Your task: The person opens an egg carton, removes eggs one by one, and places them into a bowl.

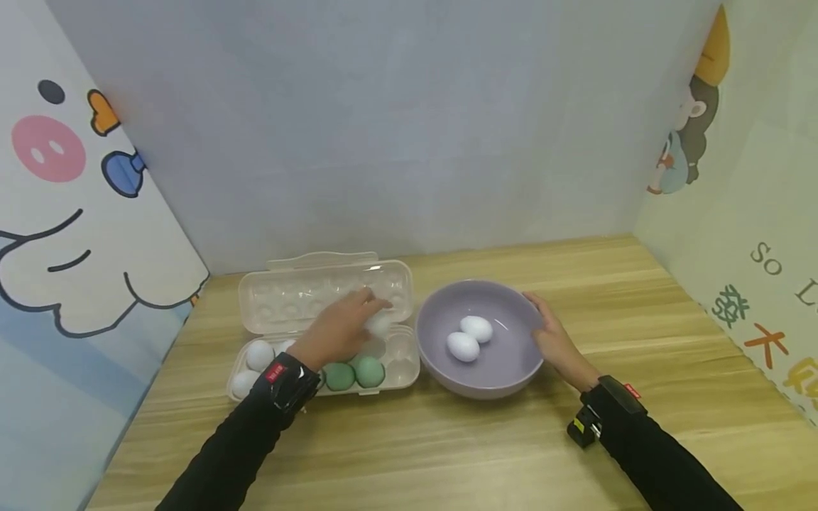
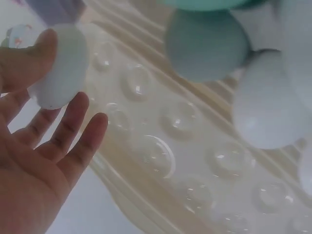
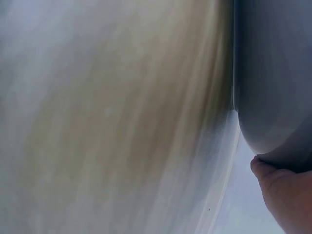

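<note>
My left hand pinches a white egg between thumb and fingers, above the right part of an open clear plastic egg carton. White eggs sit at the carton's left end, and green eggs fill part of its front row; my hand and forearm hide some of the cups. To the right stands a purple bowl with two white eggs inside. On the bowl's right side my right hand grips the rim. The right wrist view shows a finger against the bowl's outer wall.
The carton's dimpled lid lies folded back behind it, near the grey back wall. Side panels with cartoon prints flank the wooden table. A small black device hangs at the right wrist.
</note>
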{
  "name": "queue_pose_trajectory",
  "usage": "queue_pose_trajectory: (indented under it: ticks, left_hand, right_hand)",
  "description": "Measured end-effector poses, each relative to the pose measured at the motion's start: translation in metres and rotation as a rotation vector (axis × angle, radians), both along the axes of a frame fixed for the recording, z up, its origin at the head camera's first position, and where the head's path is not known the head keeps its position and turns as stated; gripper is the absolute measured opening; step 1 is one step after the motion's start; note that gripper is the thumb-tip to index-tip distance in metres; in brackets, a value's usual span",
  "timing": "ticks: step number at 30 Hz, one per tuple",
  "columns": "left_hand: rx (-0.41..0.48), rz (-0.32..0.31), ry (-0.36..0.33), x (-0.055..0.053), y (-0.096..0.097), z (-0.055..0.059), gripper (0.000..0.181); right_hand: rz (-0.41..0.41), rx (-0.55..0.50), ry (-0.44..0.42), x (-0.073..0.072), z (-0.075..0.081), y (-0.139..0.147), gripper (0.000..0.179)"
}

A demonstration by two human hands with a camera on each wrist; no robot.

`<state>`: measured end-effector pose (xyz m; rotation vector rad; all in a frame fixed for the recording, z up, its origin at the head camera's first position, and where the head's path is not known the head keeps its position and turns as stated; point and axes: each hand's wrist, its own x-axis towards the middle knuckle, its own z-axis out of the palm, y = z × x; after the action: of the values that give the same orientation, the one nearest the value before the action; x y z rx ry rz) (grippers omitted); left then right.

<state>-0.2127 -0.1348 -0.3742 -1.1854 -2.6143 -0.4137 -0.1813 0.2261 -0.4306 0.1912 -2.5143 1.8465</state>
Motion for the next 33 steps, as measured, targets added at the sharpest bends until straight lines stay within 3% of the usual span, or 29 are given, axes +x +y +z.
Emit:
queue_pose_trajectory:
  ticks: [6, 12, 18, 25, 33]
  left_hand:
    - [0.084, -0.074, 0.058, 0.005, 0.028, 0.014, 0.045]
    - [0.113, -0.136, 0.023, 0.009, 0.064, 0.022, 0.044]
    - [0.022, -0.175, -0.034, 0.009, 0.099, 0.027, 0.043]
    - [-0.153, -0.219, 0.046, -0.002, 0.133, 0.026, 0.044]
    - [-0.329, -0.243, 0.004, -0.010, 0.167, 0.028, 0.042]
  right_hand:
    - [-0.006, 0.008, 0.016, -0.001, -0.001, 0.003, 0.070]
    - [-0.017, 0.021, 0.014, 0.000, 0.001, 0.005, 0.071]
    - [-0.016, 0.019, 0.004, 0.000, 0.003, 0.005, 0.071]
    - [-0.002, -0.024, 0.004, -0.001, 0.001, 0.002, 0.072]
    - [0.022, -0.042, 0.040, -0.001, 0.000, 0.001, 0.069]
